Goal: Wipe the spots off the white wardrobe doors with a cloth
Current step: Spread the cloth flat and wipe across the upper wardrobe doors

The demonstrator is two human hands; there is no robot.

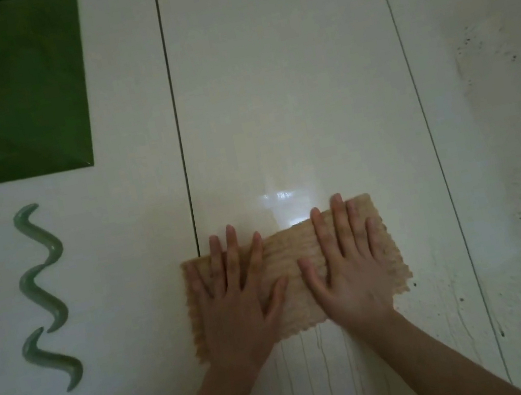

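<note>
Both hands lie flat on the cloth (pixel 283 256), fingers straight and spread wide, pressing it against the middle door (pixel 285 88). Neither hand curls round or pinches it.

The left hand (pixel 234 296) covers the cloth's left half. Two of its fingertips (pixel 230 230) reach past the cloth's top edge onto the bare door. The right hand (pixel 349 275) covers the right half, its longest finger ending about at the top edge. The thumbs point toward each other, close but apart, with a strip of cloth showing between them.

The cloth is tan and rough-textured, tilted so that its right side sits higher. Its left edge crosses the seam (pixel 180 141) onto the left door (pixel 145 182).

Dark spots (pixel 520 217) speckle the right door (pixel 502 137), well apart from the hands, and one speck (pixel 414 284) sits just beside the cloth's lower right corner. Thin streaks (pixel 322 360) run down from the cloth's lower edge, possibly drips, though the dim view leaves that unsure. A green panel (pixel 24 89) and green squiggles (pixel 40 271) mark the left door.
</note>
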